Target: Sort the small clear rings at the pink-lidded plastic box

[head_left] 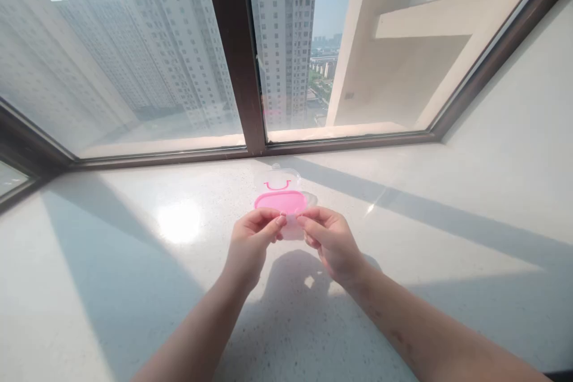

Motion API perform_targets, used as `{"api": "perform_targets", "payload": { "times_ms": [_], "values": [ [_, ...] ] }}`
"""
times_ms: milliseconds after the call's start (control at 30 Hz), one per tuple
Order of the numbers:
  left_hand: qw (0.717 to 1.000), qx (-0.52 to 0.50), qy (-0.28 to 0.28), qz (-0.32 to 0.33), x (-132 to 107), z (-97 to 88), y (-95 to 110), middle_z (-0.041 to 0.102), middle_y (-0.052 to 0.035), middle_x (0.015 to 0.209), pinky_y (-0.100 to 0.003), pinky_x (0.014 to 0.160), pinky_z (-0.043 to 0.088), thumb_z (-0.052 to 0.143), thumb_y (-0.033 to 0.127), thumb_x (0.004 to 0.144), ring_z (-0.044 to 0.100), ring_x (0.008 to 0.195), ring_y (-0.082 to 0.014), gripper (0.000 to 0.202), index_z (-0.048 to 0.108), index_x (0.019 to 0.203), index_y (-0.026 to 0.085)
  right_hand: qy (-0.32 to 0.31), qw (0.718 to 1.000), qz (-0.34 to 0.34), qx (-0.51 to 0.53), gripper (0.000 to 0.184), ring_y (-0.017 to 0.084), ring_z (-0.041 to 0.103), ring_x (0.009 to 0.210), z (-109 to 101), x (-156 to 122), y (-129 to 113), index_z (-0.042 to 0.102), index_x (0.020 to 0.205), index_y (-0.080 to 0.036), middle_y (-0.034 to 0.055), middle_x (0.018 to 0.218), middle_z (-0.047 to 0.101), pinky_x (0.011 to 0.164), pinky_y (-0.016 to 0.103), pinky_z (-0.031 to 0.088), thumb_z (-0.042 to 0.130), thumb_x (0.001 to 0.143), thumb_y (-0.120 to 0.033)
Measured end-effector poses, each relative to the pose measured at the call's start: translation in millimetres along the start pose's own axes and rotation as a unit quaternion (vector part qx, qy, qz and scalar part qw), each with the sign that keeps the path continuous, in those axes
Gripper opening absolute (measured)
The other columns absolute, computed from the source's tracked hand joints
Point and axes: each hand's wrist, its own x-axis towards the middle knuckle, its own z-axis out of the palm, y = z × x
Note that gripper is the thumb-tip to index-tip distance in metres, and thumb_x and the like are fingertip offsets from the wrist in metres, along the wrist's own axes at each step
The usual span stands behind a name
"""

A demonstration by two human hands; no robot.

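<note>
In the middle of the head view, a small pink plastic box (281, 200) sits on the pale stone sill, its clear lid (277, 178) tipped back toward the window. A pink curved line like a smile marks the lid. My left hand (255, 239) is closed in a pinch in front of the box, thumb against forefinger, with a tiny whitish bit at the tips. My right hand (329, 242) pinches the same way just to the right. Between the fingertips shows a pale, see-through patch (293, 228); whether it is a held piece or the box's front, I cannot tell.
The speckled sill (134, 310) carries bright sunlight and bands of shadow. Beyond it stands a window with a dark brown frame (237, 54), and tall buildings show through the glass. A white wall (514, 113) borders the right side.
</note>
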Motion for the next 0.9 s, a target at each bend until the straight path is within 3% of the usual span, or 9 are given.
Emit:
{"api": "perform_targets", "payload": {
  "times_ms": [667, 900],
  "values": [
    [1.000, 0.007, -0.007, 0.002, -0.7, -0.1, -0.7, 0.058, 0.0004, 0.067, -0.021, 0.057, 0.035, 0.073, 0.026, 0.075, 0.044, 0.060, -0.0077, 0.011, 0.069, 0.075, 0.016, -0.025, 1.000, -0.004, -0.009, 0.012, 0.006, 0.031, 0.046, -1.4, 0.2, 5.5, 0.070, 0.075, -0.015, -0.0044, 0.051, 0.048, 0.044, 0.023, 0.019, 0.073, 0.074, -0.027],
    [1.000, -0.017, -0.020, 0.008, 0.1, 0.7, 0.3, 0.059, 0.0006, 0.068, -0.021, 0.057, 0.035, 0.073, 0.025, 0.076, 0.045, 0.060, -0.0076, 0.009, 0.069, 0.076, 0.017, -0.071, 0.997, -0.038, 0.001, 0.009, 0.005, 0.036, 0.050, 0.4, -1.6, 2.8, 0.069, 0.073, -0.017, 0.0001, 0.077, 0.057, 0.045, 0.024, 0.022, 0.074, 0.073, -0.025]
  ]
}}
